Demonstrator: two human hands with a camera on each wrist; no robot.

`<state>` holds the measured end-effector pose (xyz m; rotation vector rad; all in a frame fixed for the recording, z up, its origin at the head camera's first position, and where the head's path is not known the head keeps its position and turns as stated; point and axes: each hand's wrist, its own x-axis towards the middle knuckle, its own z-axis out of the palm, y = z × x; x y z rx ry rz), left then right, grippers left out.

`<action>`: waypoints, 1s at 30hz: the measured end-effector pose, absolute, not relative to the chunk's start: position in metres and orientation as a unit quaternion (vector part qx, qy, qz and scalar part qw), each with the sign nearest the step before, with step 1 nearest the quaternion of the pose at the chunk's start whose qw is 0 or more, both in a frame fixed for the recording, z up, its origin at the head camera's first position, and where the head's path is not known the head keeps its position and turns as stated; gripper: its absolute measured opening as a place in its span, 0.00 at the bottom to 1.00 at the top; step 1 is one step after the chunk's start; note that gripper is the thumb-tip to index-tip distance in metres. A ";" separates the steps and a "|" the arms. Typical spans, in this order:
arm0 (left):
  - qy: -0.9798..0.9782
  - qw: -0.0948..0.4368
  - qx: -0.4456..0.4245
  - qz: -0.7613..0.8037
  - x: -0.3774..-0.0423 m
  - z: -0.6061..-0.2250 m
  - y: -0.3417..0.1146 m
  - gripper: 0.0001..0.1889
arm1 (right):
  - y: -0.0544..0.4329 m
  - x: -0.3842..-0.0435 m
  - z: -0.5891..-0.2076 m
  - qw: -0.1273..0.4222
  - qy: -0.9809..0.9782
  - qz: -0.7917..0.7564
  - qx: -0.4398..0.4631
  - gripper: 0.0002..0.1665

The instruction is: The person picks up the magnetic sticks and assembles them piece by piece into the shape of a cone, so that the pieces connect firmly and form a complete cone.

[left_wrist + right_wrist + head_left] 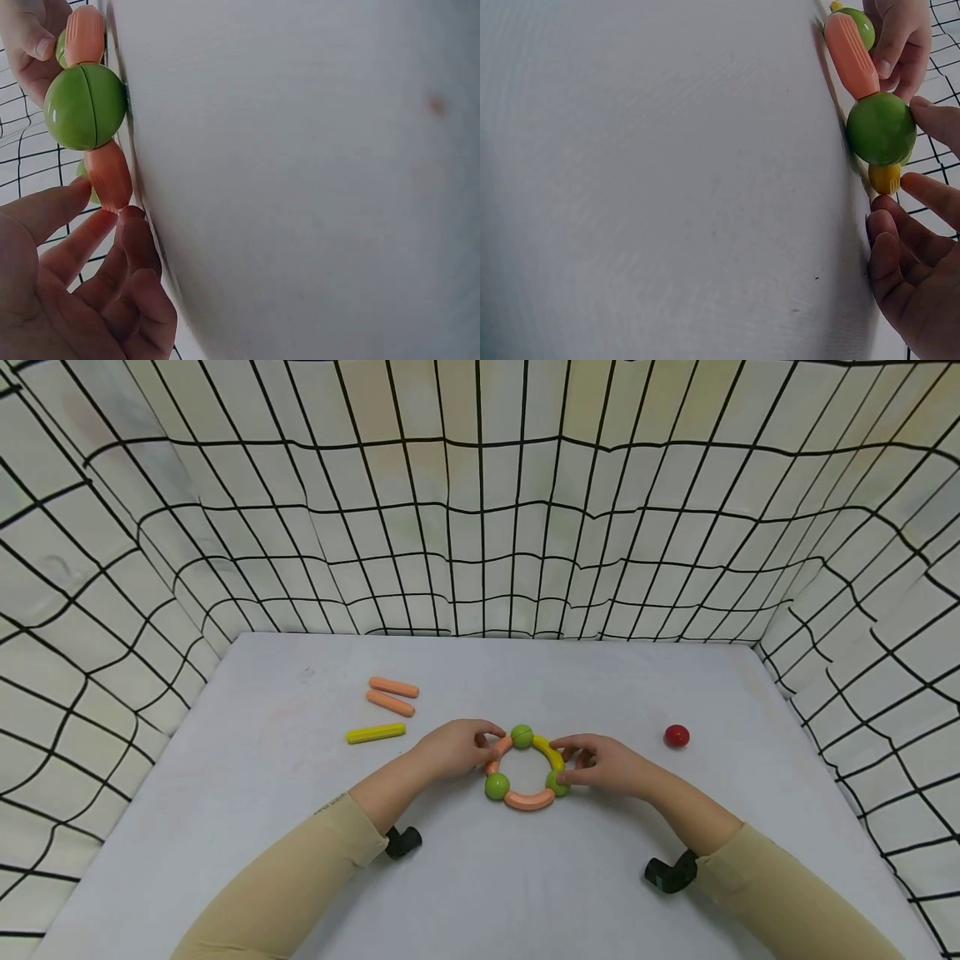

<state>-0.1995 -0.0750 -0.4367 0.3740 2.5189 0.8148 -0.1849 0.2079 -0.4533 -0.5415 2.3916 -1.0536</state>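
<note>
A ring of toy sticks and balls lies on the table, with green balls [522, 736] joined by curved sticks. Its left curved orange stick [492, 762] is between the thumb and fingers of my left hand [459, 749]. On the opposite side, my right hand [611, 766] holds the ring, thumb on the lower right green ball [556, 783] and forefinger at the curved yellow stick [549, 750]. Another curved orange stick [529, 801] closes the near side. Up close, the left wrist view shows a green ball [85, 106] between two orange sticks.
Two straight orange sticks [393, 687] and a straight yellow stick [376, 733] lie on the left of the white table [465, 893]. A red ball [677, 736] is off to the right. Black-lined netting [480, 527] surrounds the back and sides.
</note>
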 end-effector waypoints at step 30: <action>0.945 0.148 0.086 0.280 -0.199 -0.409 -0.174 0.20 | 0.209 -0.184 -0.452 0.237 0.870 -0.382 -0.204 0.35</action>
